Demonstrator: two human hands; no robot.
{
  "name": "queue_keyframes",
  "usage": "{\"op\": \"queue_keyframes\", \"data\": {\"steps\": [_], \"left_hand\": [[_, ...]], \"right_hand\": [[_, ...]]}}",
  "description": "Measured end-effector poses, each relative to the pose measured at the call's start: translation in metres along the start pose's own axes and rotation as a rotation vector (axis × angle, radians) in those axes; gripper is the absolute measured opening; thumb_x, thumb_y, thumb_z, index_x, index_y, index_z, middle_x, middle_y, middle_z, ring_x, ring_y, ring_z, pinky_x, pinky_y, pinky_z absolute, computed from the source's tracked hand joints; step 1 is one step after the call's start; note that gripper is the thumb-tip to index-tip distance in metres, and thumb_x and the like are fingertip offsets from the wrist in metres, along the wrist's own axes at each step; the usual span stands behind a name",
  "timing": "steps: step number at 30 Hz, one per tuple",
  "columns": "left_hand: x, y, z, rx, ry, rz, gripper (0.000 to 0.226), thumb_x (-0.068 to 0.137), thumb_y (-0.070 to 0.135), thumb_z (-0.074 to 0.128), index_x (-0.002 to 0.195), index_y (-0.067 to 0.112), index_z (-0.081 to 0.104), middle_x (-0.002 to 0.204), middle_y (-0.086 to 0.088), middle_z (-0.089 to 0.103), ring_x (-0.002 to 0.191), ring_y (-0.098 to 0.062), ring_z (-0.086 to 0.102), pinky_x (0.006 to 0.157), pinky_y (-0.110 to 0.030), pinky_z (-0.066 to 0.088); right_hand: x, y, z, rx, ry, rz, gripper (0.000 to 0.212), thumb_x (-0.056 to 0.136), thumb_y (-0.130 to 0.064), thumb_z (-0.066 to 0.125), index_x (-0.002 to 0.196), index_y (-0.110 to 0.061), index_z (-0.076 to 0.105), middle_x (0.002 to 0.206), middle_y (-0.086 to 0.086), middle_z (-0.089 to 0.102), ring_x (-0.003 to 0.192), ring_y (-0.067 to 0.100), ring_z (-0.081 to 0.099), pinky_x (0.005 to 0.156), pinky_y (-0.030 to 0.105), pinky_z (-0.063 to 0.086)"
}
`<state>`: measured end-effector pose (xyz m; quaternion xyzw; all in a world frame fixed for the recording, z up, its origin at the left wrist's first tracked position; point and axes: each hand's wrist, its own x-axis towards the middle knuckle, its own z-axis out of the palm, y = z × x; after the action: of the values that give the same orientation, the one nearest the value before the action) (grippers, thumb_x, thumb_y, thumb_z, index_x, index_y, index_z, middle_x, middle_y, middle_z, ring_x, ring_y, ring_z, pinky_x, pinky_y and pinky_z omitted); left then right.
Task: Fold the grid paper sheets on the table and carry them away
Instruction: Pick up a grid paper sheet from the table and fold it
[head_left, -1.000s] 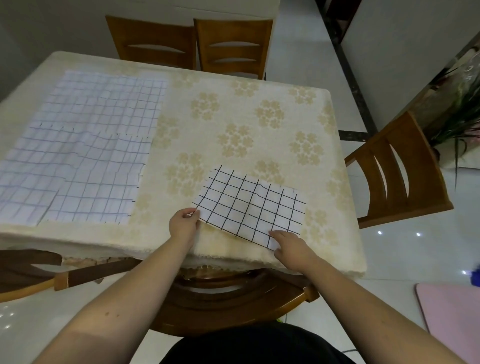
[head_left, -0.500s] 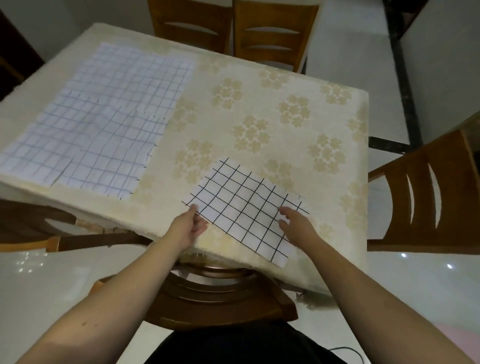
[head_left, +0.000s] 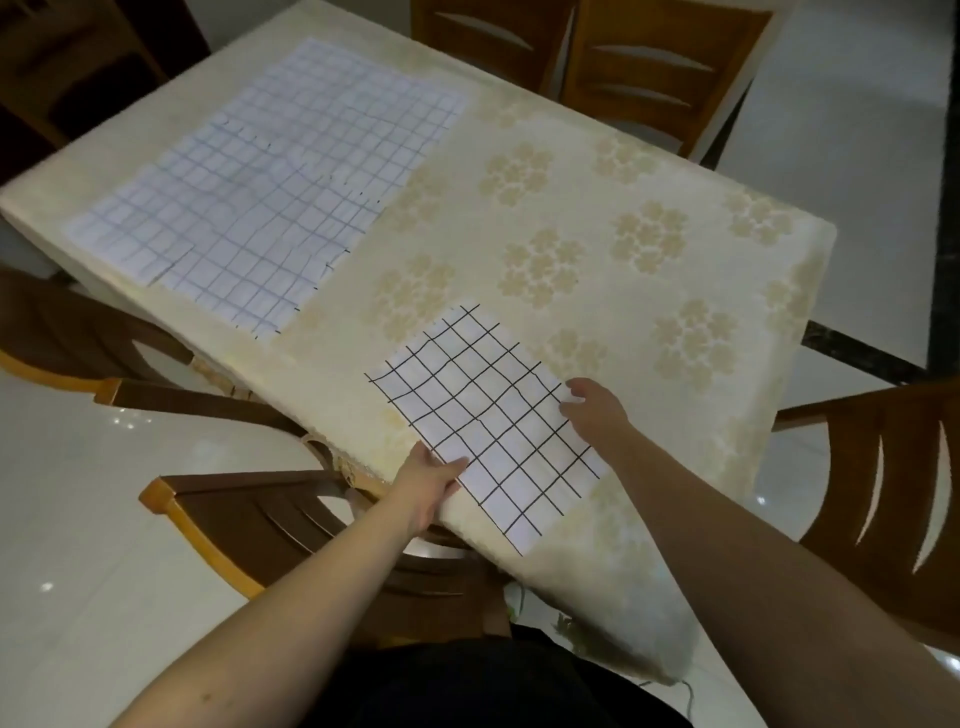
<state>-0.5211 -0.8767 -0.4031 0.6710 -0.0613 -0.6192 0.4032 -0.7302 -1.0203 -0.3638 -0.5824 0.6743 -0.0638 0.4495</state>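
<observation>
A folded grid paper sheet (head_left: 483, 415) with bold black lines lies at an angle near the table's front edge. My left hand (head_left: 434, 480) pinches its near left edge, thumb on top, right at the table's rim. My right hand (head_left: 595, 408) rests on the sheet's right edge with fingers spread and bent, not clearly gripping it. Several larger sheets with faint grid lines (head_left: 270, 182) lie flat and overlapping on the far left part of the table.
The table (head_left: 597, 182) wears a cream cloth with a floral pattern. Wooden chairs stand around it: one in front of me (head_left: 244, 525), one at the left (head_left: 78, 332), one at the right (head_left: 883, 467), two at the far side (head_left: 649, 67). The floor is glossy tile.
My right hand has slid from the sheet's near corner up to its right edge. My left hand has shifted along the sheet's left edge. The view has tilted.
</observation>
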Motion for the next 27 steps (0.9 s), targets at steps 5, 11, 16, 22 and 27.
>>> {"op": "queue_keyframes", "data": {"steps": [5,11,16,22,27], "left_hand": [[0.005,0.008,-0.008,0.153,0.161,0.071,0.023,0.088,0.010,0.069,0.106,0.000,0.058,0.103,-0.020,0.065,0.097,-0.035,0.065,0.079,-0.038,0.058],[0.004,0.016,-0.032,0.201,0.161,0.062,0.021,0.086,0.012,0.072,0.103,0.006,0.063,0.089,-0.022,0.063,0.080,-0.029,0.063,0.067,-0.036,0.058],[0.002,0.022,-0.049,0.179,0.104,0.035,0.026,0.086,0.022,0.072,0.109,0.011,0.066,0.105,-0.027,0.067,0.082,-0.030,0.061,0.071,-0.039,0.051],[-0.010,0.034,-0.049,0.039,0.049,0.063,0.023,0.092,0.020,0.066,0.112,0.009,0.067,0.107,-0.011,0.074,0.108,-0.034,0.066,0.102,-0.052,0.047],[-0.021,0.052,-0.048,0.051,0.008,0.165,0.050,0.085,0.029,0.073,0.112,-0.009,0.058,0.109,-0.019,0.070,0.104,-0.035,0.066,0.101,-0.050,0.048]], "right_hand": [[0.017,-0.003,0.007,-0.007,-0.020,-0.034,0.057,0.088,-0.020,0.066,0.141,-0.016,0.047,0.135,0.005,0.056,0.122,0.027,0.054,0.103,0.036,0.043],[0.035,-0.015,0.020,-0.041,-0.069,-0.037,0.059,0.080,-0.033,0.077,0.133,-0.020,0.053,0.109,-0.003,0.059,0.106,0.024,0.061,0.099,0.045,0.048],[0.048,-0.022,0.029,-0.124,-0.083,0.003,0.042,0.076,-0.040,0.080,0.111,-0.024,0.063,0.107,0.000,0.067,0.106,0.025,0.063,0.098,0.045,0.048],[0.050,-0.031,0.032,-0.336,-0.115,0.017,0.042,0.078,-0.052,0.075,0.110,-0.027,0.069,0.115,0.002,0.067,0.111,0.028,0.061,0.098,0.042,0.050],[0.040,-0.031,0.035,-0.266,-0.025,0.001,0.033,0.092,-0.052,0.057,0.101,-0.023,0.068,0.096,0.001,0.070,0.096,0.028,0.066,0.088,0.039,0.053]]}}
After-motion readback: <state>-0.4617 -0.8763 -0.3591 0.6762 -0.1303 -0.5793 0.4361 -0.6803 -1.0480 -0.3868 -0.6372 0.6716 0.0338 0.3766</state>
